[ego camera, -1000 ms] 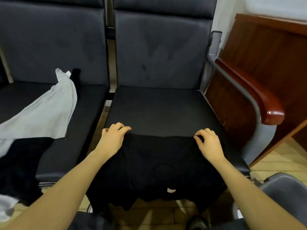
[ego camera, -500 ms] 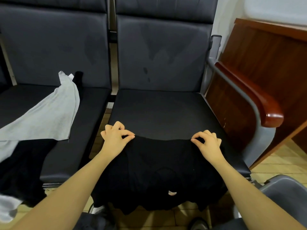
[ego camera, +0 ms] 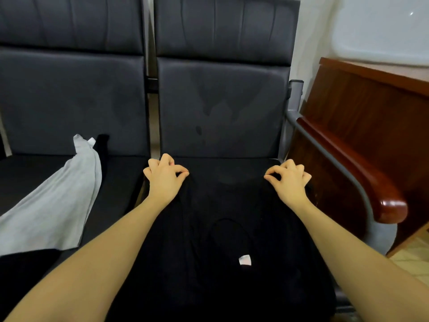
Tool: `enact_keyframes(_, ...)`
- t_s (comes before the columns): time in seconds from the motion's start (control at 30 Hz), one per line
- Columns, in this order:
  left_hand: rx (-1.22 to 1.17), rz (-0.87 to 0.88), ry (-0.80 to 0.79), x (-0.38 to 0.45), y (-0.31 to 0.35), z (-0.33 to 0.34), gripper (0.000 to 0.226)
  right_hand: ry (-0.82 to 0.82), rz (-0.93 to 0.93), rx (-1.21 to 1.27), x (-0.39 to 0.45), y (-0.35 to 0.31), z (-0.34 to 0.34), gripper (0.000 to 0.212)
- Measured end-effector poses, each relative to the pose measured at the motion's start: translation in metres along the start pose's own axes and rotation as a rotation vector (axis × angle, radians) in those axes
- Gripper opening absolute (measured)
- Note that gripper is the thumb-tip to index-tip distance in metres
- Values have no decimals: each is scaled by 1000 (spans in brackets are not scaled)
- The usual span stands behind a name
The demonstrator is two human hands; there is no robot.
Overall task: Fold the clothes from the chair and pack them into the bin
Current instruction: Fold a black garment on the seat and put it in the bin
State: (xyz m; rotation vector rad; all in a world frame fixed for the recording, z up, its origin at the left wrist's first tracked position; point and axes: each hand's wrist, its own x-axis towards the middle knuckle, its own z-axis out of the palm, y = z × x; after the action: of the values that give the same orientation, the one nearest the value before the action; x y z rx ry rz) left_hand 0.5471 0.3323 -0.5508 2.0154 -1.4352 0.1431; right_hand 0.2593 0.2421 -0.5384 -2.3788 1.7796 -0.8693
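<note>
Black shirt [ego camera: 222, 240], soft, limp and light, spread over the chair seat [ego camera: 232, 166], far edge pinched at both corners by left hand [ego camera: 163, 180] and right hand [ego camera: 289, 182] fingers.

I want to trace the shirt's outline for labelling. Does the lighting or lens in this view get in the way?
Head view: the black shirt blends into the dark seat, so its edges vanish; wide-angle bending curves the armrest; both hands stay sharp.
</note>
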Motion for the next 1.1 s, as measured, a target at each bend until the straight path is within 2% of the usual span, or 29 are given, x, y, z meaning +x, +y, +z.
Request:
enact_keyframes(0.23, -71, -7, 202, 29, 23, -10, 15, 218, -16, 56, 24, -14, -15, 8)
enact_keyframes(0.33, -118, -29, 224, 19, 25, -18, 14, 257, -8, 110, 10, -13, -21, 7)
enact_keyframes(0.6, -149, -30, 133, -52, 21, -50, 9, 165, 67, 215, -66, -9, -42, 3)
enact_keyframes(0.93, -123, -12, 42, -149, 18, -93, 7, 87, 142, 294, -160, -12, -80, 13)
enact_keyframes(1.1, -98, -4, 70, -185, 11, -101, 5, 71, 144, 270, -196, -7, -86, 13)
